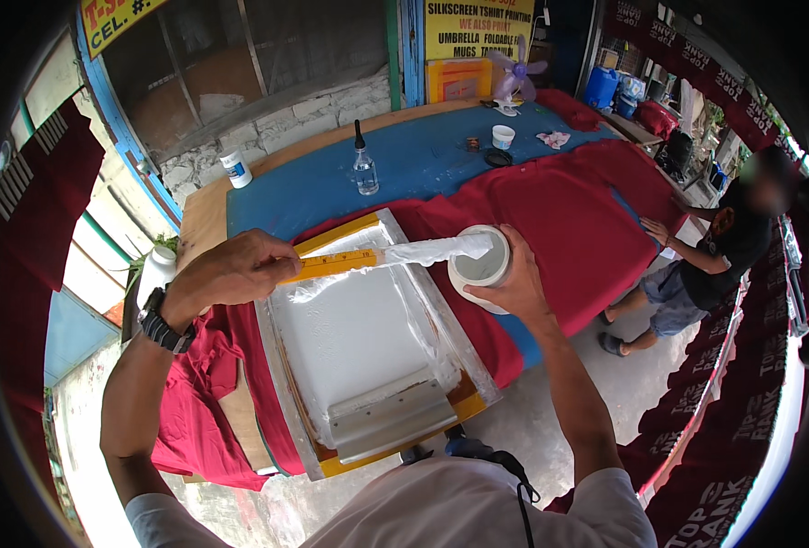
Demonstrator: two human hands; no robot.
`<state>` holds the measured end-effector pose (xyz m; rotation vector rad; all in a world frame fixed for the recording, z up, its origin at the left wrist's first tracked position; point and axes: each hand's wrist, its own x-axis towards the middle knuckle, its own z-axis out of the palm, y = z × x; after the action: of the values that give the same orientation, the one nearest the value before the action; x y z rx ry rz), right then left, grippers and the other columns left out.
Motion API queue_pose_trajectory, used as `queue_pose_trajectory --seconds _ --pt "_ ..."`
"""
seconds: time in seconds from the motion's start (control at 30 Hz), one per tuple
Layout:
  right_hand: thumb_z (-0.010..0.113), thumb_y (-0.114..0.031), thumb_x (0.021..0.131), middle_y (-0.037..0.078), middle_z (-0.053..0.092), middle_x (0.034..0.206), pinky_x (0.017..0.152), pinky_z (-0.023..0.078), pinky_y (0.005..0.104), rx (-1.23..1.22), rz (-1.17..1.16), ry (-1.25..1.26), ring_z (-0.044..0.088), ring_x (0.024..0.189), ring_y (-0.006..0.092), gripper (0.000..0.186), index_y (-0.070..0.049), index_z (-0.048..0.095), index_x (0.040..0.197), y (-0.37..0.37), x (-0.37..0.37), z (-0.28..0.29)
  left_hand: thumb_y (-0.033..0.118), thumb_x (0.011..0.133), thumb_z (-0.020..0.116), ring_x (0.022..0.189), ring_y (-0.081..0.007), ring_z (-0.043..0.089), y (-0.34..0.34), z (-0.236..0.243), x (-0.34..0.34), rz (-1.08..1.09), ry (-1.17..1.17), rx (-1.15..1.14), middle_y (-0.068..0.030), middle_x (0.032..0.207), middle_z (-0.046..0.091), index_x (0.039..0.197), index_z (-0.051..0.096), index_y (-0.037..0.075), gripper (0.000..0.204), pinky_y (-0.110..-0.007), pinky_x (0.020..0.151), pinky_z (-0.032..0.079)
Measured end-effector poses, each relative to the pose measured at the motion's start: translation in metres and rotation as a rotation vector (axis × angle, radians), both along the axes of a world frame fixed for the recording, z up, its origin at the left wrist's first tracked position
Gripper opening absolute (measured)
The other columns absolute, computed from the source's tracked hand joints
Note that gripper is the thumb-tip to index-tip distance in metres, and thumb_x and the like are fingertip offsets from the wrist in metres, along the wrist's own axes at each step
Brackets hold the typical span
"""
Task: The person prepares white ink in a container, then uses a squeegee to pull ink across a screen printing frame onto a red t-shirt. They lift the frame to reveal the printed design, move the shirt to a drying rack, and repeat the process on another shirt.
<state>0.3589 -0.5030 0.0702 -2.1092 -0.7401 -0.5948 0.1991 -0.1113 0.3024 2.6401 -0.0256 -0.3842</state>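
My left hand point(238, 265), wearing a black wristwatch, is closed on one end of a yellow ruler point(336, 266). Thick white ink point(436, 249) coats the ruler's far end, which reaches over the mouth of a white tub point(465, 290). Gripping that tub from its right side, my right hand point(525, 285) keeps it tilted so its inside shows. Below both hands lies a silkscreen frame point(286, 388), its mesh covered in white ink. A wide metal-faced squeegee point(393, 422) rests across the near end of the frame.
Dark red shirts point(560, 219) cover much of the blue tabletop point(304, 196). A clear bottle point(365, 173), a white bottle point(236, 171) and a small white cup point(502, 137) stand farther back. Another person point(729, 242) touches the cloth at the right. A purple fan point(516, 73) stands behind.
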Motion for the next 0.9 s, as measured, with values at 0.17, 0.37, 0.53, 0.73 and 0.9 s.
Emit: queue_pose_trajectory --seconds 0.17,0.37,0.53,0.73,0.9 --pt "0.104 -0.038 0.062 0.022 0.058 0.15 0.119 0.044 0.057 -0.02 0.004 0.007 0.055 0.141 0.0451 0.117 -0.005 0.04 0.155 -0.002 0.001 0.001 0.027 0.105 0.055 0.058 -0.0159 0.058 -0.052 -0.03 0.094 -0.267 -0.034 0.173 -0.0102 0.068 0.065 0.102 0.079 -0.002 0.037 -0.038 0.058 0.048" --pt "0.107 -0.033 0.059 0.023 0.052 0.153 0.119 0.047 0.0538 -0.054 0.082 -0.005 0.055 0.141 0.0418 0.123 -0.004 0.039 0.157 -0.01 0.012 0.005 0.025 0.095 0.058 0.066 -0.0267 0.069 -0.148 -0.074 0.176 -0.373 0.045 0.325 -0.0115 0.071 0.071 0.089 0.08 0.004 0.031 -0.046 0.063 0.054" --pt "0.108 -0.032 0.058 0.023 0.053 0.152 0.116 0.049 0.0543 0.006 0.119 0.096 0.055 0.142 0.0404 0.128 -0.003 0.034 0.159 -0.034 0.035 0.01 0.027 0.093 0.063 0.084 -0.04 0.075 -0.184 -0.091 0.202 -0.348 -0.187 0.408 -0.0213 0.088 0.076 0.087 0.079 0.002 0.03 -0.053 0.077 0.058" --pt "0.105 -0.037 0.062 0.022 0.052 0.153 0.118 0.045 0.0571 0.15 0.275 0.355 0.051 0.144 0.0424 0.126 -0.005 0.033 0.161 -0.06 0.095 0.004 0.028 0.094 0.075 0.09 -0.0346 0.068 -0.241 -0.081 0.208 -0.343 -0.617 0.542 -0.015 0.089 0.068 0.102 0.076 0.001 0.028 -0.048 0.1 0.048" --pt "0.106 -0.032 0.062 0.021 0.058 0.147 0.118 0.047 0.0537 0.283 0.409 0.537 0.058 0.139 0.0377 0.126 -0.005 0.032 0.161 -0.076 0.149 0.007 0.026 0.096 0.081 0.079 -0.0254 0.063 -0.284 -0.054 0.174 -0.042 -0.987 0.131 -0.0102 0.085 0.067 0.103 0.07 0.0 0.028 -0.039 0.084 0.05"
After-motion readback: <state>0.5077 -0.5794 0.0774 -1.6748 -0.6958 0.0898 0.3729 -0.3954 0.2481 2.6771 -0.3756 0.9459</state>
